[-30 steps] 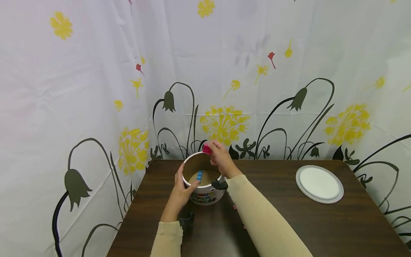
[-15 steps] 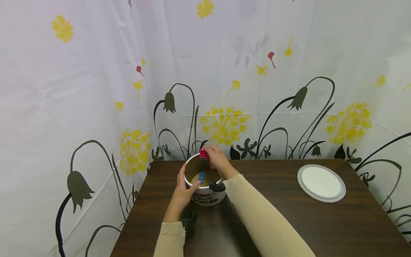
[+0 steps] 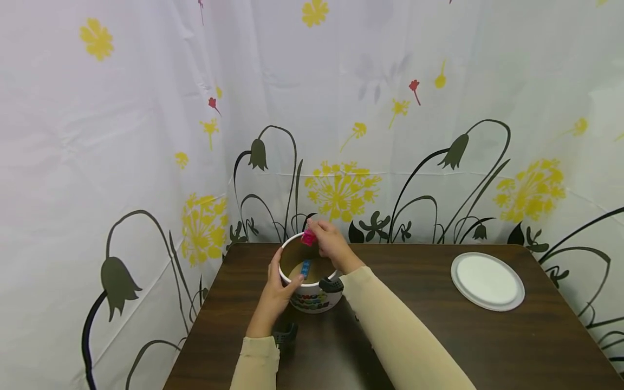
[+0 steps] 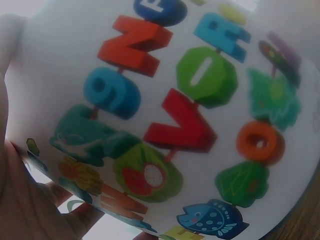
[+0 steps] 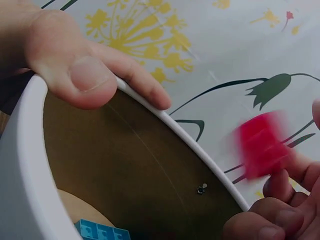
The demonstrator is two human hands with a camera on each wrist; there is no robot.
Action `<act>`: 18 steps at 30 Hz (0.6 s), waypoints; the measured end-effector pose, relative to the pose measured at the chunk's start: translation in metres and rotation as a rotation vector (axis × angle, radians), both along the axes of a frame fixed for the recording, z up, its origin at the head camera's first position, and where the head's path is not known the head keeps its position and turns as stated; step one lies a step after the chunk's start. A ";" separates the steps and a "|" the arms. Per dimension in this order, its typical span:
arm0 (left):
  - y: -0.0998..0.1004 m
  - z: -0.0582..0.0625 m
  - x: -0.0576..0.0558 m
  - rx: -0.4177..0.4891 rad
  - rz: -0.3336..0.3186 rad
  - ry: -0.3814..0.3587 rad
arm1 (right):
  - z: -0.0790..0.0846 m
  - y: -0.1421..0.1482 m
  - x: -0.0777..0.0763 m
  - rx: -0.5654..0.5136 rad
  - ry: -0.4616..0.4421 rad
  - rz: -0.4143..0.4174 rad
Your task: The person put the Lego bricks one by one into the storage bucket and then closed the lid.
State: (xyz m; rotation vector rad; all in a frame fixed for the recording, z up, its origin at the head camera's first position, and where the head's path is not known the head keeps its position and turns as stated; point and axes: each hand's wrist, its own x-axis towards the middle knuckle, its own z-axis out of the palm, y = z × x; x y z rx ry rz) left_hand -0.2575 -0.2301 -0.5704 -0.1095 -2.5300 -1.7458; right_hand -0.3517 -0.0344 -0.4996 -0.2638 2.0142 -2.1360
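In the head view my left hand grips the near left side of a round white bucket, its thumb over the rim. A blue toy brick lies on the bucket's floor; it also shows at the bottom of the right wrist view. Over the far rim is my right hand, thumb parted from the fingers. A pink toy brick is just off these fingertips, tilted and motion-blurred while the hand stays sharp. The left wrist view shows the bucket wall, printed with letters, fruit and fish.
A white plate-like disc lies at the right of the dark wooden table. Small pieces partly show beside the right sleeve. A flowered curtain hangs behind the table.
The pink brick has gone from between my right fingertips to just below them, tilting over the bucket. The right hand shifted slightly left; the left hand stays on the bucket.
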 end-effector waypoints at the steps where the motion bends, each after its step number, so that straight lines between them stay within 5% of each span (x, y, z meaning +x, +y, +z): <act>1: 0.000 0.000 0.001 0.000 -0.003 -0.002 | -0.001 -0.001 0.000 -0.001 -0.002 -0.010; 11: -0.003 0.000 0.001 0.000 -0.002 0.008 | 0.000 -0.005 0.006 0.074 0.039 -0.041; 18: 0.000 -0.001 0.001 -0.012 0.001 0.003 | -0.002 -0.003 0.007 0.217 0.202 -0.089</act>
